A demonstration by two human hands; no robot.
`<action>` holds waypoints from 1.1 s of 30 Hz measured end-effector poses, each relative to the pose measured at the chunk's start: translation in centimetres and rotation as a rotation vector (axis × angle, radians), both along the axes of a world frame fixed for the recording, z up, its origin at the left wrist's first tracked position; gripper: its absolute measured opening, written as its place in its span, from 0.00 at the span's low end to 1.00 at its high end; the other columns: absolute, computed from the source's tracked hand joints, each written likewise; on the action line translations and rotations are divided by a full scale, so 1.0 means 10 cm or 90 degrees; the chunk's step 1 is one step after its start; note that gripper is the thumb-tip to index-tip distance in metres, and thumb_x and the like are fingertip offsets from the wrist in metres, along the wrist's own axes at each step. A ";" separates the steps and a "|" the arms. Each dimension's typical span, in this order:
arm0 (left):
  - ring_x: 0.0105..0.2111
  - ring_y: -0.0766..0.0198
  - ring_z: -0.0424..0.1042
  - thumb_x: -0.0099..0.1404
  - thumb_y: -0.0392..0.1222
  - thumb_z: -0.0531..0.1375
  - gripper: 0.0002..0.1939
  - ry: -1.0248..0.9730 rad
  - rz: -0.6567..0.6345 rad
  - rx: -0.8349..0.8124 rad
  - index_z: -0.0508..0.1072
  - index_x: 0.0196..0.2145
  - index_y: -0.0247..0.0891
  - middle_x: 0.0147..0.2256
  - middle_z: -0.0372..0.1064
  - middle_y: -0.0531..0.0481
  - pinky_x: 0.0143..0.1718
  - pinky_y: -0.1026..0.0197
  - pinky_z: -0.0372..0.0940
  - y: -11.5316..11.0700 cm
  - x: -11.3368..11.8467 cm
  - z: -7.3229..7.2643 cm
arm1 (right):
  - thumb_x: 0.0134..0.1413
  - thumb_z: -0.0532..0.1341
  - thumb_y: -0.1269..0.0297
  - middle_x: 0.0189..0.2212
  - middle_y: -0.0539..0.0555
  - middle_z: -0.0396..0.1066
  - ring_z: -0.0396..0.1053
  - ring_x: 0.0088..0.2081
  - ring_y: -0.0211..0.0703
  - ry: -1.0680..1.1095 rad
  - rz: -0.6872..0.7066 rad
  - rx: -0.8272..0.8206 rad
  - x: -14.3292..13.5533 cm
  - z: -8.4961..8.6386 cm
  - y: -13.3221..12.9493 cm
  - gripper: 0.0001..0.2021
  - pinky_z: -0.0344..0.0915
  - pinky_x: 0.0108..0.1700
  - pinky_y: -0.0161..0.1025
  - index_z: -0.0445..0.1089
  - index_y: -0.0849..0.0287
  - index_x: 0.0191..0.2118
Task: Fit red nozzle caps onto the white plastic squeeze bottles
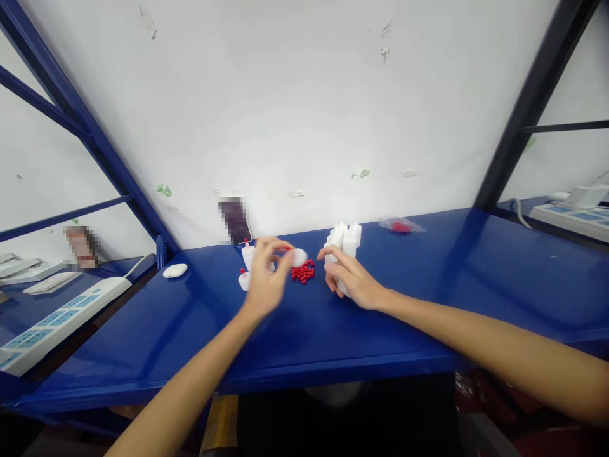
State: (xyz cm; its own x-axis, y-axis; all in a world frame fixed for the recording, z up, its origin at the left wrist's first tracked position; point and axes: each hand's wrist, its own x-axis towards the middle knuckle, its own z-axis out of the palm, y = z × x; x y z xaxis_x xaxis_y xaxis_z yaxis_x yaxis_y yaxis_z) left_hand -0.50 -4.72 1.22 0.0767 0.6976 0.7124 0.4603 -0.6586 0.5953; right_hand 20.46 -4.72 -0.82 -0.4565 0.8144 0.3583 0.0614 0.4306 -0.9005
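My left hand (267, 273) is closed on a small white bottle (299, 257) with a red tip, held tilted above the table. Just under it lies a pile of small red caps (303, 273). My right hand (349, 276) is to the right of the pile, its fingers curled and slightly apart, in front of a group of white bottles (349, 244). Whether its lower fingers touch a bottle is hard to make out. Behind and left of my left hand stand white bottles with red caps (244, 279), partly hidden by the hand.
A phone (235, 219) leans on the wall behind the blue table (404, 343). A white oval case (175, 271) lies at left, and a clear bag with red pieces (401, 226) at the back right. Power strips (61, 324) flank the table beyond its frame posts.
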 end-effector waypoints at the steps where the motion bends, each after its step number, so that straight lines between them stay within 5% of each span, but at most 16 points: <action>1: 0.43 0.61 0.68 0.66 0.48 0.58 0.09 -0.002 0.060 0.019 0.72 0.38 0.40 0.42 0.64 0.47 0.41 0.59 0.68 0.01 -0.22 0.03 | 0.64 0.51 0.54 0.20 0.44 0.63 0.60 0.19 0.35 -0.033 0.005 0.020 0.00 0.00 -0.01 0.13 0.58 0.23 0.32 0.60 0.57 0.46; 5: 0.38 0.61 0.69 0.62 0.53 0.60 0.15 0.042 0.232 0.023 0.75 0.36 0.38 0.38 0.67 0.49 0.37 0.61 0.66 0.04 -1.02 0.03 | 0.63 0.54 0.53 0.19 0.44 0.60 0.58 0.21 0.34 -0.079 0.004 0.086 -0.03 0.01 -0.06 0.13 0.56 0.26 0.33 0.65 0.59 0.37; 9: 0.38 0.61 0.68 0.62 0.55 0.60 0.17 0.151 0.279 -0.004 0.77 0.37 0.38 0.38 0.68 0.48 0.36 0.60 0.64 0.08 -1.26 -0.08 | 0.53 0.60 0.57 0.17 0.43 0.57 0.53 0.21 0.34 -0.049 -0.075 0.205 0.02 0.00 -0.07 0.10 0.53 0.28 0.36 0.66 0.59 0.33; 16: 0.33 0.60 0.66 0.69 0.52 0.52 0.18 0.336 0.203 -0.084 0.74 0.43 0.38 0.34 0.71 0.49 0.40 0.56 0.62 0.09 -1.11 -0.17 | 0.55 0.51 0.66 0.20 0.45 0.60 0.56 0.22 0.36 -0.108 -0.084 0.240 0.10 0.00 -0.05 0.08 0.51 0.29 0.37 0.66 0.59 0.34; 21: 0.34 0.60 0.66 0.71 0.46 0.49 0.16 0.272 0.274 0.075 0.68 0.50 0.38 0.34 0.67 0.49 0.40 0.56 0.64 -0.12 -0.96 -0.17 | 0.55 0.48 0.70 0.21 0.46 0.60 0.59 0.25 0.38 -0.092 -0.067 0.187 0.07 -0.03 0.02 0.11 0.54 0.31 0.37 0.66 0.59 0.37; 23: 0.35 0.60 0.67 0.70 0.42 0.49 0.14 0.352 0.176 0.124 0.68 0.50 0.39 0.34 0.67 0.48 0.40 0.57 0.64 -0.22 -0.78 -0.19 | 0.55 0.48 0.71 0.22 0.46 0.61 0.60 0.26 0.39 -0.098 -0.048 0.169 0.06 -0.04 0.04 0.11 0.56 0.32 0.38 0.65 0.59 0.38; 26: 0.37 0.60 0.68 0.71 0.41 0.49 0.15 0.531 -0.007 0.049 0.68 0.53 0.41 0.37 0.69 0.47 0.40 0.58 0.65 -0.24 -0.44 -0.21 | 0.55 0.46 0.73 0.22 0.46 0.61 0.60 0.26 0.39 -0.115 0.012 0.144 0.04 -0.06 0.04 0.12 0.57 0.33 0.38 0.64 0.58 0.40; 33: 0.34 0.60 0.69 0.70 0.43 0.54 0.10 0.595 0.011 -0.054 0.74 0.42 0.39 0.37 0.67 0.47 0.32 0.60 0.63 0.10 -0.04 -0.21 | 0.53 0.46 0.74 0.20 0.46 0.61 0.59 0.24 0.37 -0.116 0.074 0.109 0.06 -0.03 0.02 0.12 0.57 0.31 0.36 0.64 0.59 0.35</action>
State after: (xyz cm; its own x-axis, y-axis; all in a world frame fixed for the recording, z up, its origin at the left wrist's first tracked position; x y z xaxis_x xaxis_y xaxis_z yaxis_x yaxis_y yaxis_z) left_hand -0.95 -3.69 -0.85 0.5811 0.7509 0.3138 0.7854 -0.6184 0.0254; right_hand 21.04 -4.56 -1.10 -0.6133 0.6869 0.3899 0.1565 0.5895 -0.7925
